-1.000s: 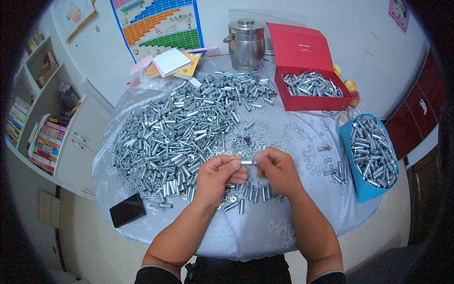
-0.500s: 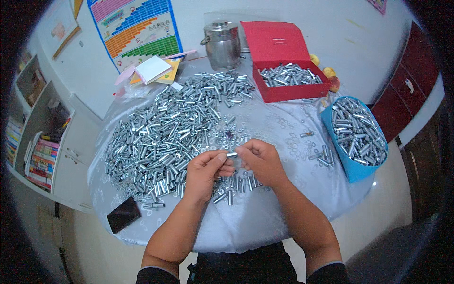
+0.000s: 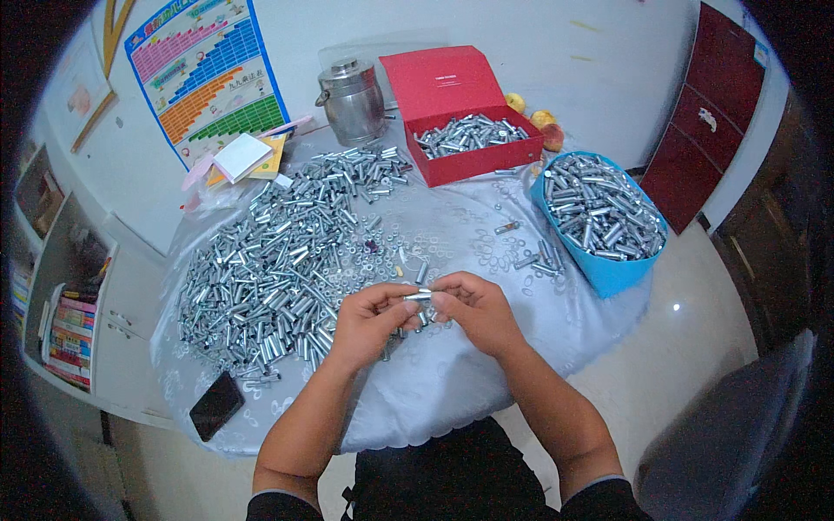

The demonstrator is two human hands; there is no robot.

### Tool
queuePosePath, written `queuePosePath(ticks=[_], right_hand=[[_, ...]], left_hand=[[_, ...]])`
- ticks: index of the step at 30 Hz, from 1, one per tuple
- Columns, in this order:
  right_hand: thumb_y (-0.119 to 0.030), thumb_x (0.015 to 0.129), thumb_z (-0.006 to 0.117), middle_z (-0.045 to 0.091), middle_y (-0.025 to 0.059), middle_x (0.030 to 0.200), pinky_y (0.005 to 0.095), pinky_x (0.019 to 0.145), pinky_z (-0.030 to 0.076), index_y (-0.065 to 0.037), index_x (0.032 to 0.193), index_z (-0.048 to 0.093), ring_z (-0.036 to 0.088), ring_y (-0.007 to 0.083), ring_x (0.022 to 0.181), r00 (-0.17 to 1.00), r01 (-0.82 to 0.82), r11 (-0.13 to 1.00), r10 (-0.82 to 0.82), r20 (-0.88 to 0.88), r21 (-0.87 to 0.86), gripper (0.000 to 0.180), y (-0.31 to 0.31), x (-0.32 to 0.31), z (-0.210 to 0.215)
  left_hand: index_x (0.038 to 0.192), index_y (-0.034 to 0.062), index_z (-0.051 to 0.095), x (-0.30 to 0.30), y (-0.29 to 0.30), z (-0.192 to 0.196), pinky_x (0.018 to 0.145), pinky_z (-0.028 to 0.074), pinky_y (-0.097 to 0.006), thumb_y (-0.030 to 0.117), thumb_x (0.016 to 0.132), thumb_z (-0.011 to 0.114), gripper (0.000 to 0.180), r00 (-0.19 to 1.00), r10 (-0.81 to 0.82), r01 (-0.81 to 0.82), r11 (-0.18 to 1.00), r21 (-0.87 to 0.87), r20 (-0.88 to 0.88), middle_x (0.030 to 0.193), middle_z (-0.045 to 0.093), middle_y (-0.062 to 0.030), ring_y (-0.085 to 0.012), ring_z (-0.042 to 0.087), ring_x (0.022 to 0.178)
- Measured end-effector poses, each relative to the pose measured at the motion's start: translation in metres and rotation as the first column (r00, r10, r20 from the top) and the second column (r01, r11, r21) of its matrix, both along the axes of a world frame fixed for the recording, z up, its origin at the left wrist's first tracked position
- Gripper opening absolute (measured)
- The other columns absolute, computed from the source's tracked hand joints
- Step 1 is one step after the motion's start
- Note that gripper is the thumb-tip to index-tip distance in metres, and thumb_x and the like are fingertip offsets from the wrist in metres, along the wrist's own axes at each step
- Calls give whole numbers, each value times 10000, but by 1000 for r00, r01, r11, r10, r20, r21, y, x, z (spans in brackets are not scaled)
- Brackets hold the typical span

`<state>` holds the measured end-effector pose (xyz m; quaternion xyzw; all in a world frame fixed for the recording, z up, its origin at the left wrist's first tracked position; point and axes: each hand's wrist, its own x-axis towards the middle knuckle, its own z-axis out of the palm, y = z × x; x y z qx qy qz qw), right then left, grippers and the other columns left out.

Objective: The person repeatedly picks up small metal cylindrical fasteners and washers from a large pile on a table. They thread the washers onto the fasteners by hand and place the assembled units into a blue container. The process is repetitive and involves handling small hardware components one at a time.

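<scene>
We hold a small silvery metal cylinder (image 3: pixel 419 296) between both hands, above the near middle of the tabletop (image 3: pixel 452 382), which is spread with a shiny silver-white cloth. Our left hand (image 3: pixel 372 319) has its grip closed on the left end, thumb and fingertips pinching it; our right hand (image 3: pixel 478 311) likewise grips the right end, so the cylinder lies roughly level across the gap. Just beyond our fingers lies another metal tube (image 3: pixel 423 272), near a little yellowish piece (image 3: pixel 400 271).

To our left spreads a broad heap of metal tubes and rods (image 3: pixel 269 269), jumbled at many angles, with loose ring-shaped washers (image 3: pixel 391 243) scattered along its right side. At the heap's near left edge lies a black smartphone (image 3: pixel 216 406).

Toward the back we have a lidded steel pot (image 3: pixel 352 108), and to its right an open red box (image 3: pixel 478 165) holding more metal cylinders. Farther right, a blue bin (image 3: pixel 599 275) is filled with such pieces, and a few loose tubes (image 3: pixel 545 258) lie just beside it. Yellowish round fruits (image 3: pixel 543 119) sit behind the box's right end.
</scene>
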<state>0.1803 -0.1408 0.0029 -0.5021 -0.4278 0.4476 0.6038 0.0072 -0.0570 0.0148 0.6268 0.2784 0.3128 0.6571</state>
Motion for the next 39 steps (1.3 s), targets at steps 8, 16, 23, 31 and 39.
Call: queuePosePath(ticks=[8, 16, 23, 31, 39], right_hand=[[-26, 878, 612, 631, 51, 872, 248, 713, 500, 12, 1044, 613, 596, 107, 764, 992, 124, 991, -125, 35, 40, 170, -35, 23, -2], [-25, 878, 606, 647, 56, 931, 250, 710, 514, 7, 1072, 595, 617, 109, 808, 983, 182, 982, -181, -29, 54, 197, -47, 44, -11], [-131, 909, 600, 646, 73, 833, 260, 676, 523, 29, 993, 612, 618, 123, 723, 942, 327, 944, -329, -69, -37, 181, -47, 62, -9], [-138, 897, 611, 630, 61, 792, 255, 651, 502, 33, 1006, 628, 604, 128, 690, 921, 382, 924, -382, -78, -14, 203, -29, 71, -8], [-139, 895, 614, 626, 49, 817, 253, 639, 497, 36, 1048, 624, 588, 122, 668, 886, 452, 892, -446, -123, 18, 233, 26, 83, -4]], left_hand=[[1066, -63, 631, 41, -18, -2, 687, 556, -271, 62, 908, 588, 205, 999, -37, 41, 988, -150, 28, 892, 677, -121, -164, 662, 763], [1058, -91, 620, 80, -17, -11, 717, 561, -257, 35, 891, 604, 210, 996, -34, 51, 977, -206, 82, 921, 672, -132, -171, 672, 810], [976, -50, 644, 113, -14, -9, 630, 547, -252, 115, 873, 662, 195, 998, 2, 17, 959, -282, 68, 836, 673, -112, -148, 650, 694], [923, -20, 644, 130, 1, -14, 617, 527, -265, 171, 898, 643, 193, 997, -2, 28, 945, -326, 80, 796, 654, -86, -150, 619, 670], [1093, -41, 615, 140, 39, -7, 702, 560, -275, 90, 908, 590, 229, 994, 33, 3, 944, -329, 105, 966, 678, -143, -175, 659, 775]])
